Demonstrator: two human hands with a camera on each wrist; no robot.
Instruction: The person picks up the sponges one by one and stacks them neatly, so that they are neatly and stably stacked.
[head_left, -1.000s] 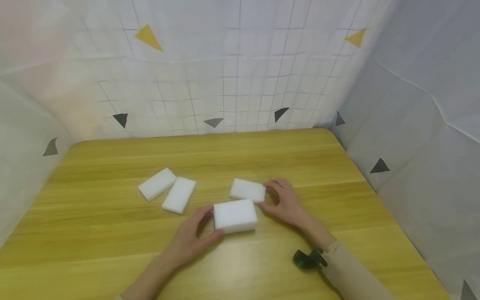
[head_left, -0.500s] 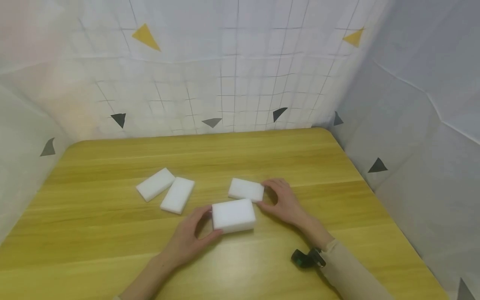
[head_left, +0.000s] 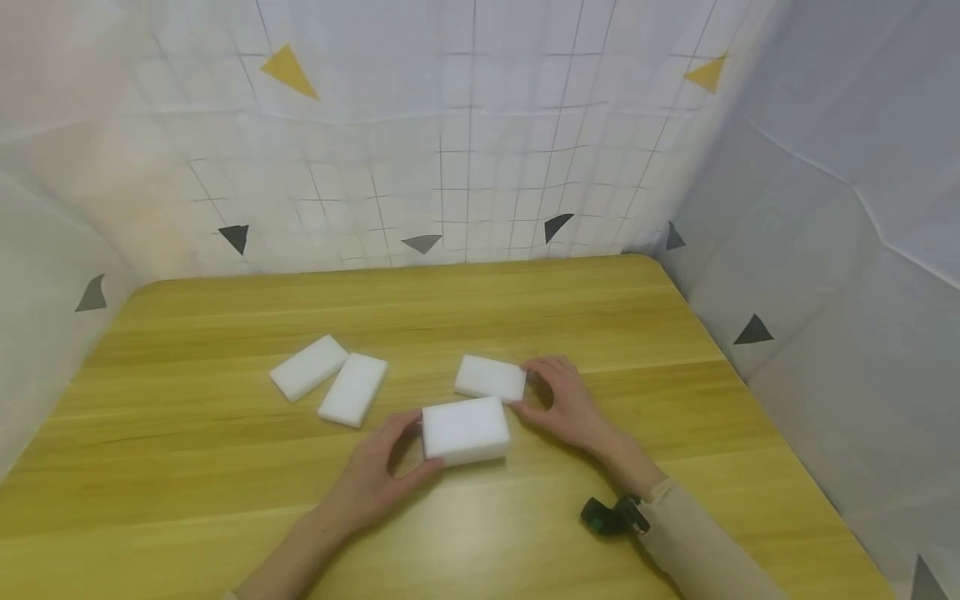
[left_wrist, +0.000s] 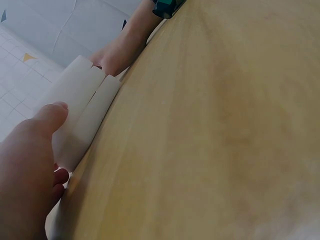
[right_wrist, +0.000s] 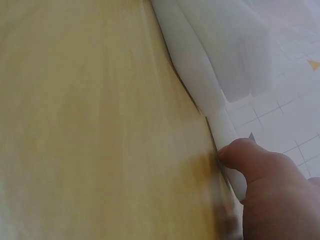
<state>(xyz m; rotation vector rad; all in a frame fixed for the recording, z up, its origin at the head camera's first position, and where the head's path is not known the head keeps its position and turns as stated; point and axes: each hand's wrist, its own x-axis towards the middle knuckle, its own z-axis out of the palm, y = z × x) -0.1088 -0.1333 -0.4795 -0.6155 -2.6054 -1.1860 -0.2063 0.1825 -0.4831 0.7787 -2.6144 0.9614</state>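
- Left hand (head_left: 375, 479): thumb and fingers are curled around the left end of the near sponge block (head_left: 465, 430), gripping it; the thumb lies on the near edge, the fingertips on the far edge.
- The left wrist view confirms the thumb (left_wrist: 47, 117) pressed on the white foam face of this block.
- Near sponge block: a thick white block, possibly two stacked; it rests flat on the counter (head_left: 525, 317), near its front centre.
- Right hand (head_left: 566, 404): fingers are curled around the right end of the far sponge block (head_left: 491, 378), pinching it between thumb and fingertips.
- The right wrist view shows the thumb (right_wrist: 250, 155) set against the block edge at counter level.
- Far sponge block: lies flat, just behind the near block and touching or almost touching its right rear corner.
- Wrist device (head_left: 611, 515): a dark unit sits at the right wrist beside a beige sleeve (head_left: 697, 550).
- Two more white sponges (head_left: 330, 383): lie side by side, touching, to the left and well apart from both hands.
- Backdrop (head_left: 465, 150): white gridded sheeting with yellow and dark triangles encloses the counter.
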